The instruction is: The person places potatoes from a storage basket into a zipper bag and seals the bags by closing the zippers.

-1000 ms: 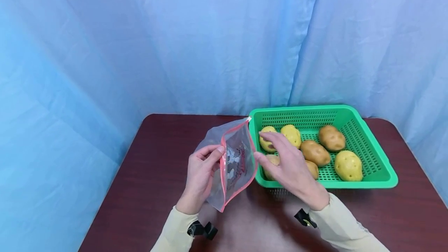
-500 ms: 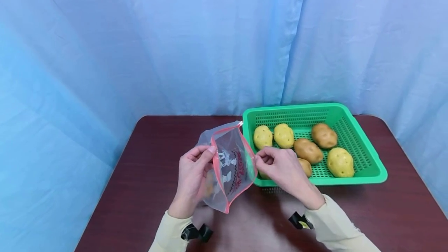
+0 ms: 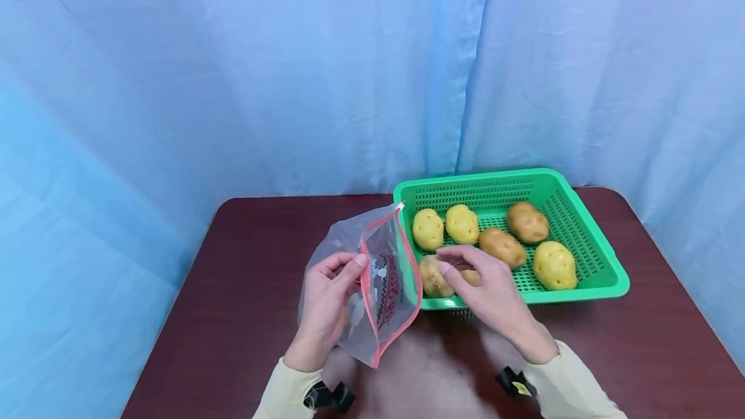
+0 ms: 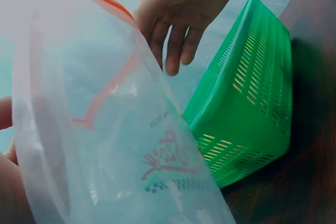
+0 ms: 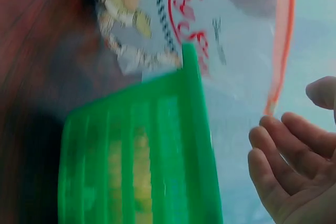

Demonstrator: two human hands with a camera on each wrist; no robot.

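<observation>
— Reddish-brown tabletop [image 3: 221, 315] is seen nearest; how is the clear bag [image 3: 378, 277] held above it?

— Its pink-edged mouth is pinched between the thumb and fingers of the left hand [image 3: 324, 306] and is parted, so its opening is judged done.

— Is anything inside?

— Low down, a tan patch is shown through the film; whether a potato is bagged cannot be told.

— And the right hand [image 3: 495, 293]?

— Nothing is gripped by it. Its fingers [image 5: 291, 148] are loosely bent, with the thumb held apart, above the basket's near left part.

— What is left?

— Seven potatoes [image 3: 555, 266] are counted in the green basket [image 3: 582, 295], unbagged, one partly hidden by that hand. Behind everything, blue curtains [image 3: 326, 76] are hung.
</observation>
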